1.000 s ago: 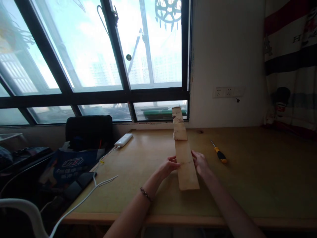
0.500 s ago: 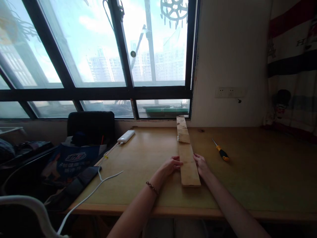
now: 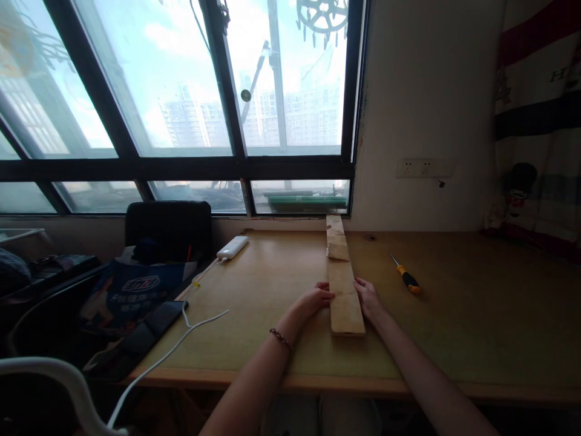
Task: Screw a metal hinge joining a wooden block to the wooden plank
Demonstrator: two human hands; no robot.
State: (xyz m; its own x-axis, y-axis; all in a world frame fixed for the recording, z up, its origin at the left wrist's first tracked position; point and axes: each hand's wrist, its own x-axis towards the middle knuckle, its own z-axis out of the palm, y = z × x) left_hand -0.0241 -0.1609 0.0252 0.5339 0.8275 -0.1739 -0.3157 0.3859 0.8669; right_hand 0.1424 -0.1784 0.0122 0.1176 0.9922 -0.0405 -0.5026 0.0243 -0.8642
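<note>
A long, narrow wooden board [image 3: 345, 312] lies lengthwise on the table, pointing away from me toward the window. A second wooden piece [image 3: 338, 247] with a ragged near end overlaps its far part, and a small shiny metal bit shows at that piece's left edge. My left hand [image 3: 318, 298] grips the board's left edge, fingers closed against it. Against the right edge, at about the same height, my right hand [image 3: 367, 297] is closed on the board too. To the right of my right hand lies a yellow-and-black screwdriver [image 3: 407, 278], its tip pointing away.
The wooden table [image 3: 272, 351] carries a white power bank [image 3: 233, 247] at its left edge, with a white cable [image 3: 158, 358] running from it. A black chair [image 3: 167, 233] holding a blue bag [image 3: 131, 297] stands left. Wall sockets [image 3: 417, 168] are behind.
The board has turned slightly: its near end has shifted a little left and its far end a little right. Both hands stay on its edges. The view has shifted slightly.
</note>
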